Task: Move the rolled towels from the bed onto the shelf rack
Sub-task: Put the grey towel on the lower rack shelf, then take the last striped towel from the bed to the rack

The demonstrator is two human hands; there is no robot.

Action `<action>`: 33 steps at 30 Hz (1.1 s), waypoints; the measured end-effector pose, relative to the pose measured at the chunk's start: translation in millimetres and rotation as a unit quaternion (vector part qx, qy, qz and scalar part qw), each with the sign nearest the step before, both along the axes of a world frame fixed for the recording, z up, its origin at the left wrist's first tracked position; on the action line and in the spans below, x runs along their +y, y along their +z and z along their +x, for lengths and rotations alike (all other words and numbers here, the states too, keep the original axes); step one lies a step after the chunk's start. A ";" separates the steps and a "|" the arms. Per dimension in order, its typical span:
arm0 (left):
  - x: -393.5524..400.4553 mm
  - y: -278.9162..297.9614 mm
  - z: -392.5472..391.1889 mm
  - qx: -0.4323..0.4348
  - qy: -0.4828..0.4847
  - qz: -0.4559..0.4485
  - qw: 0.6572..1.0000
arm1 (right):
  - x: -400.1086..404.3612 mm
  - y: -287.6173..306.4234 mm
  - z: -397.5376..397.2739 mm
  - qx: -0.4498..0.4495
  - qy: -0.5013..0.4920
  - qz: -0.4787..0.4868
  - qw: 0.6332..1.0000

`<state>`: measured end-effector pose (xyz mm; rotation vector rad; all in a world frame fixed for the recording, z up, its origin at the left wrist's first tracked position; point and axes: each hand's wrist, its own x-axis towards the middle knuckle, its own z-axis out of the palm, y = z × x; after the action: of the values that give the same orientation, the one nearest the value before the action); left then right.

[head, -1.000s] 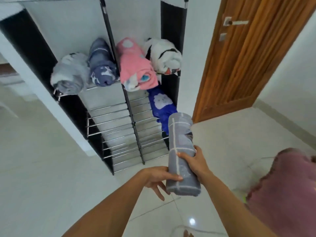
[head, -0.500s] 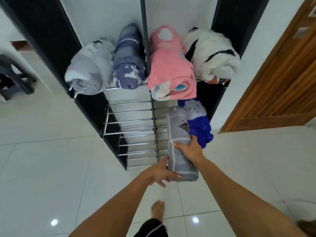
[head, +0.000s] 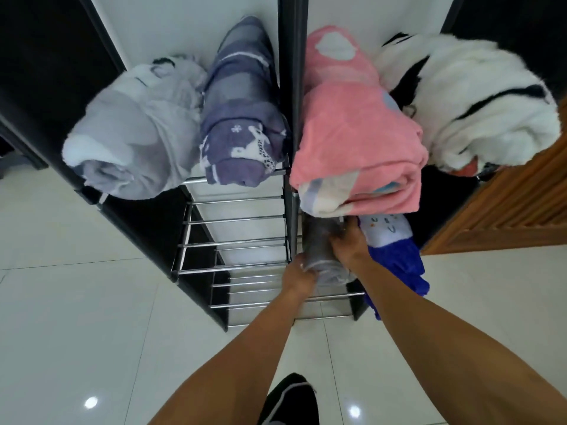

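A grey rolled towel (head: 320, 250) lies partly inside the second tier of the shelf rack (head: 236, 242), on the right side under the pink towel (head: 357, 148). My left hand (head: 299, 271) grips its near end. My right hand (head: 349, 240) holds its right side, next to a blue towel (head: 395, 259) on the same tier. The top tier carries a light grey towel (head: 132, 133), a purple patterned towel (head: 242, 127), the pink one and a white-and-black towel (head: 478, 108).
The rack has metal rod shelves, black side panels (head: 144, 222) and a centre post (head: 291, 87). A wooden door (head: 503, 210) stands at the right. White glossy floor tiles (head: 76, 302) lie below. A dark-clad knee (head: 288, 400) shows at the bottom.
I have stepped closer to the rack. Both hands have carried the grey towel forward and pushed it onto the second tier beside the blue towel.
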<state>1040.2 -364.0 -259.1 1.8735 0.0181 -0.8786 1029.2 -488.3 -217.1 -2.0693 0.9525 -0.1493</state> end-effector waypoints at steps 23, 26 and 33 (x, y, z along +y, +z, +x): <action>-9.7 56.5 -52.6 -0.001 -0.346 0.217 0.913 | 4.7 5.9 -180.4 0.049 -0.233 0.133 0.962; -38.1 54.6 -95.8 -0.038 -0.433 0.184 0.881 | 11.8 4.7 -255.6 0.050 -0.324 0.163 0.931; -72.6 66.1 -261.3 -0.100 -0.675 0.152 0.715 | 81.1 7.7 -457.2 -0.060 -0.579 0.210 0.786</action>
<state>778.9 -436.6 -193.1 2.1201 -1.6179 -1.6535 572.0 -407.2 -209.4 -0.8185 1.8536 -0.6258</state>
